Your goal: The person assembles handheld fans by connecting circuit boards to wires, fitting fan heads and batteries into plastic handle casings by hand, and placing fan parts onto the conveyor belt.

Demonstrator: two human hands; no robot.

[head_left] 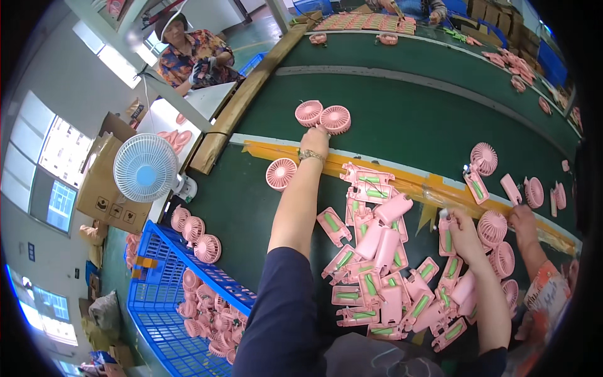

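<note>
My left hand (316,142) reaches out over the orange-taped divider, fingers closed at the near edge of a round pink fan head (335,119). Another pink fan head (308,113) touches it on the left. Nearer to me, a third fan head (281,173) lies beside my forearm. My right hand (463,234) pinches a pink handle shell (446,236) that has a green battery inside. A heap of pink handle shells (369,286), several with green batteries showing, spreads between my arms. Some closed pink handles (386,250) lie on top of it.
A blue crate (164,314) full of pink fan heads stands at the lower left. A white desk fan (146,168) is behind it. At the right, a co-worker's hand (522,224) is near more fan heads (492,227). Another person (200,56) sits at the far left, beyond a wooden beam (251,85).
</note>
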